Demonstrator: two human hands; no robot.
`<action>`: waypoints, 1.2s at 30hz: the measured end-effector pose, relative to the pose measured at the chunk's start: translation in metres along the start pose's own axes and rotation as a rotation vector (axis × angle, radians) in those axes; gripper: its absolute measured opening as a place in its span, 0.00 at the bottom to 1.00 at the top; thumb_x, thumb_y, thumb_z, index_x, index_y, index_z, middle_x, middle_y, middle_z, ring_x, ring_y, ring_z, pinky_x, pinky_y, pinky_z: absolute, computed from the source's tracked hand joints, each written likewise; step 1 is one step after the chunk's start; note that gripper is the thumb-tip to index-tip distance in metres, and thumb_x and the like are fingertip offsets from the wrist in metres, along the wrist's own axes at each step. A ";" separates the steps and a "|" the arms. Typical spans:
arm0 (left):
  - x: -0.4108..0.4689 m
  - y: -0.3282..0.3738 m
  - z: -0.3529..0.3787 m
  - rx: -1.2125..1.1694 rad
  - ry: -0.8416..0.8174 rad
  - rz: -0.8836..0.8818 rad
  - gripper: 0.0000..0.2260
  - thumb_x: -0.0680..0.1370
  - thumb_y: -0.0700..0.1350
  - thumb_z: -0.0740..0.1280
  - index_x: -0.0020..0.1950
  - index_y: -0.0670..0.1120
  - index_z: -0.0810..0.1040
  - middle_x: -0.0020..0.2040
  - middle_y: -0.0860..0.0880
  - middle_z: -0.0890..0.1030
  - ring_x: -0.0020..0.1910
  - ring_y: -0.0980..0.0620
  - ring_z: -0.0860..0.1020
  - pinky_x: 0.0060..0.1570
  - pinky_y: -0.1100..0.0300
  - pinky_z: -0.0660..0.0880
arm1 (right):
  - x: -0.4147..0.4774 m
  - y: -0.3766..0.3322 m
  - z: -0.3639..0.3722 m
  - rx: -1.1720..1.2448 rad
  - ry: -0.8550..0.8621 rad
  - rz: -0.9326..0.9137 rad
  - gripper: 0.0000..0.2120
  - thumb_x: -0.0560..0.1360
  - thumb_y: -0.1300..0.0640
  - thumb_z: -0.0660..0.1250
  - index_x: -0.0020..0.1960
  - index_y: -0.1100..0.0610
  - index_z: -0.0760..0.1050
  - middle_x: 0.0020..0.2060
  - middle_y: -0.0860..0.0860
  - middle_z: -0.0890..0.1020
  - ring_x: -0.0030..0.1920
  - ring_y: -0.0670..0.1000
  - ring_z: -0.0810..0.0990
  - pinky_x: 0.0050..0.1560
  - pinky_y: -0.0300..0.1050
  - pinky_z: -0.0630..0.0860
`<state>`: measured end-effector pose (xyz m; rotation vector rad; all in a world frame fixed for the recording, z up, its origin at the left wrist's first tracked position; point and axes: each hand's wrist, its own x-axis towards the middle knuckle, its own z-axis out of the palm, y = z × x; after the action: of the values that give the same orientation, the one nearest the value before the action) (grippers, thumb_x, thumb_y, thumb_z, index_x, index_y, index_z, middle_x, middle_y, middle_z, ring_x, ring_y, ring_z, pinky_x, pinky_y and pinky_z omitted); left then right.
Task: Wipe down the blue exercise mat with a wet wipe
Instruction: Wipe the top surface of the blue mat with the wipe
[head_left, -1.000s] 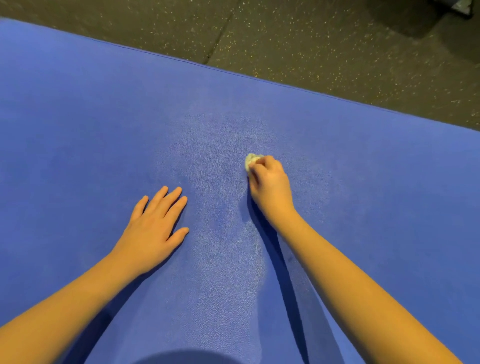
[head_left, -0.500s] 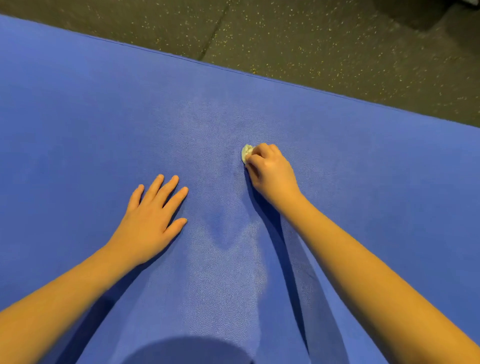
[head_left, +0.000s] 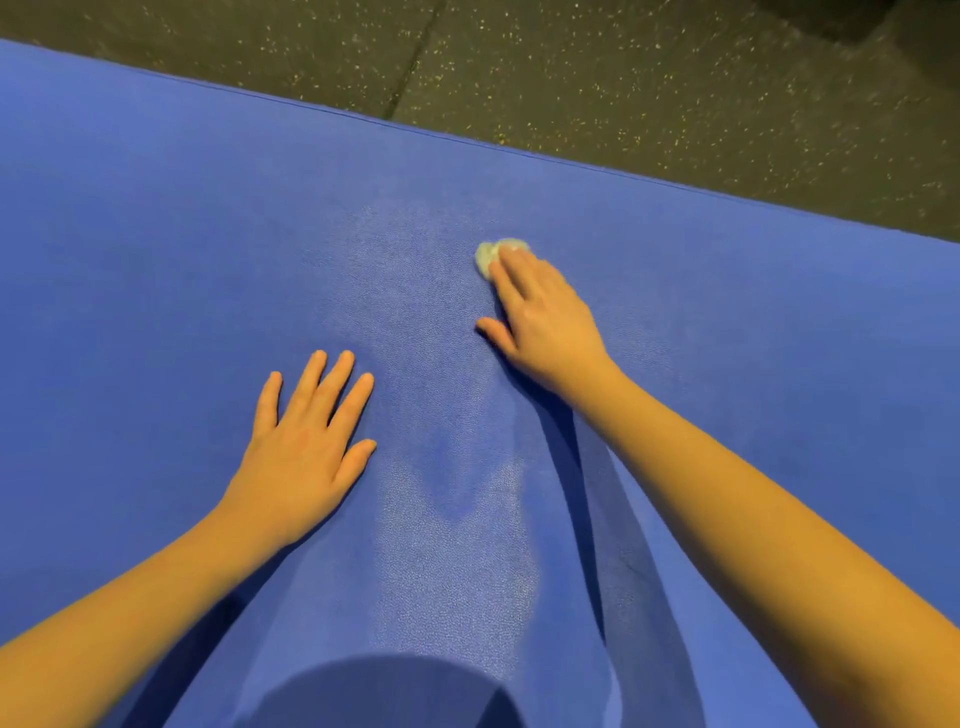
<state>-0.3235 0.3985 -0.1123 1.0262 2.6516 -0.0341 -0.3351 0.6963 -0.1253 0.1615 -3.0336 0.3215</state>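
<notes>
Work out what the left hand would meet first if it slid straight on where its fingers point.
Only bare blue exercise mat: from the left hand the line seems to pass left of the crumpled pale wet wipe, reaching the mat's far edge.

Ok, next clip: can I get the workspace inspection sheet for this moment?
Surface: mat, blue, with paler sheen patches down the middle.
Job's things: wipe, wadded, lying on the mat, partly covered.
Clutter: nothing seen.
Grippers: left hand flat on the mat, fingers spread; right hand presses the wipe with straight fingers, thumb out to the side.
Cables: nothing seen.
Surroundings: dark speckled floor beyond the mat's far edge, with a seam in it.
</notes>
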 end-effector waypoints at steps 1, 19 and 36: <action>0.000 0.001 0.000 0.003 0.003 -0.002 0.31 0.82 0.60 0.39 0.76 0.43 0.63 0.77 0.42 0.60 0.76 0.41 0.56 0.71 0.41 0.47 | 0.008 0.008 -0.002 -0.042 0.006 0.087 0.33 0.75 0.46 0.61 0.72 0.66 0.63 0.66 0.62 0.70 0.67 0.63 0.67 0.63 0.54 0.66; 0.001 0.000 -0.002 0.036 0.007 0.003 0.31 0.82 0.59 0.39 0.75 0.42 0.64 0.75 0.42 0.63 0.75 0.41 0.58 0.70 0.39 0.51 | 0.082 0.034 -0.007 0.175 -0.070 0.419 0.36 0.77 0.40 0.55 0.75 0.64 0.56 0.72 0.58 0.61 0.74 0.56 0.57 0.72 0.52 0.58; 0.002 0.004 -0.002 0.044 -0.013 -0.015 0.31 0.82 0.59 0.39 0.74 0.41 0.65 0.75 0.41 0.63 0.75 0.40 0.58 0.69 0.38 0.53 | 0.012 0.046 -0.018 -0.017 -0.003 0.421 0.33 0.75 0.42 0.49 0.71 0.62 0.64 0.67 0.58 0.68 0.68 0.59 0.65 0.62 0.51 0.62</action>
<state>-0.3227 0.4030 -0.1104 1.0161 2.6576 -0.1027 -0.3505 0.7436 -0.1156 -0.4839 -3.0481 0.3209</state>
